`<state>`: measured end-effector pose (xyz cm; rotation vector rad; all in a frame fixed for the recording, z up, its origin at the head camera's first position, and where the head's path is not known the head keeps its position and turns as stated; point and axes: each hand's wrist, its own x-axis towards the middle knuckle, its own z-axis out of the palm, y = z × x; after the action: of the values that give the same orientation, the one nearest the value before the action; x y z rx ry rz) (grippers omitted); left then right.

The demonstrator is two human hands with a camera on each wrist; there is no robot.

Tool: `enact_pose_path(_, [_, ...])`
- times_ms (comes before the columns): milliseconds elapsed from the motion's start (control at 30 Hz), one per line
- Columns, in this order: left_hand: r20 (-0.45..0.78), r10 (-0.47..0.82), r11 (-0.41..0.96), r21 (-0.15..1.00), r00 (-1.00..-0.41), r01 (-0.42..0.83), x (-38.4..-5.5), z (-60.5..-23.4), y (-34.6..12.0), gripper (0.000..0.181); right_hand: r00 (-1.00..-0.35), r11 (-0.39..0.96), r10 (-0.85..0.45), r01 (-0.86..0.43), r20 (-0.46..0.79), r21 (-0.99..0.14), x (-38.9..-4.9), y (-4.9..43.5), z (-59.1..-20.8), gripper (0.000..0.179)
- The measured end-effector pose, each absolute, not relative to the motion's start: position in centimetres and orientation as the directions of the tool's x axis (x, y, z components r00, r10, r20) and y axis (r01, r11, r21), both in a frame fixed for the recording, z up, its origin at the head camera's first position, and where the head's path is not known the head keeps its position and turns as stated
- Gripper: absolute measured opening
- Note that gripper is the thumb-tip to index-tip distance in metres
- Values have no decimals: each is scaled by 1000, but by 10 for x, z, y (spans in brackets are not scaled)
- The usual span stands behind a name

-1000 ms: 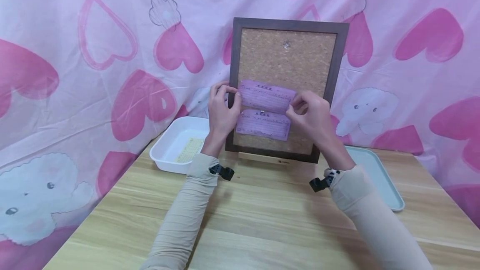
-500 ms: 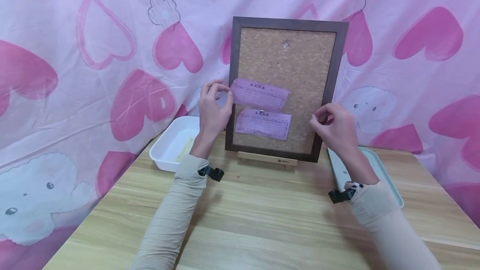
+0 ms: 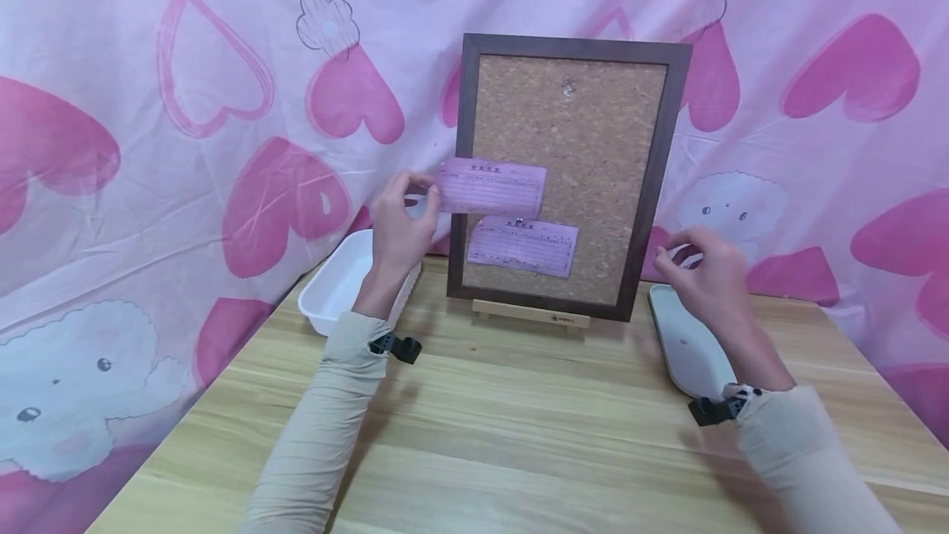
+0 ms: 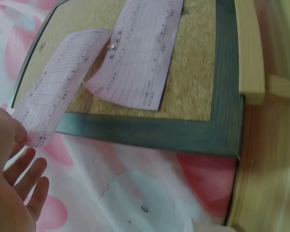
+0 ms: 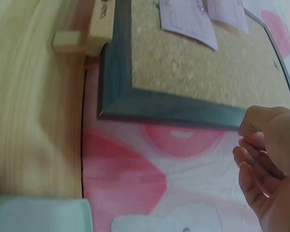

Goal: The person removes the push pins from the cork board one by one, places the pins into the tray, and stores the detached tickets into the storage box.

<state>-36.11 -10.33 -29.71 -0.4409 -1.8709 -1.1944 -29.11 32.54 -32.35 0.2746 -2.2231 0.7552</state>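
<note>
My left hand (image 3: 396,229) pinches the left end of a purple printed paper slip (image 3: 493,189). The slip overlaps the left frame of a corkboard (image 3: 571,138); in the left wrist view its far end lies near the other slip. Below it, a second purple slip (image 3: 522,247) stays on the cork, with a small metal pin (image 4: 111,47) at its top edge. My right hand (image 3: 712,278) hovers above a pale tray (image 3: 685,344), right of the board. Its thumb and index fingertips are together; I cannot tell whether they hold something tiny.
Clustered metal pins (image 3: 567,87) are on the upper cork. The board leans on a small wooden stand (image 3: 530,314) at the table's back. A white plastic box (image 3: 334,287) stands at left, behind my left arm. One small metal piece (image 3: 684,342) lies in the tray.
The right hand has left the upper slip's right edge and moved right and down to above the tray. The left hand has drawn that slip leftward, partly off the board.
</note>
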Motion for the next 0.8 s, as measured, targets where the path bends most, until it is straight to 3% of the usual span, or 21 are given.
enact_pose_path(367, [785, -169, 475, 594, -596, 649, -359, -299, -133, 13, -746, 856, 46, -314, 664, -412, -277, 351, -333, 14])
enact_pose_path(800, [796, -185, 464, 588, -577, 663, -360, -292, -154, 15, -843, 881, 87, -184, 531, -436, -277, 376, -343, 23])
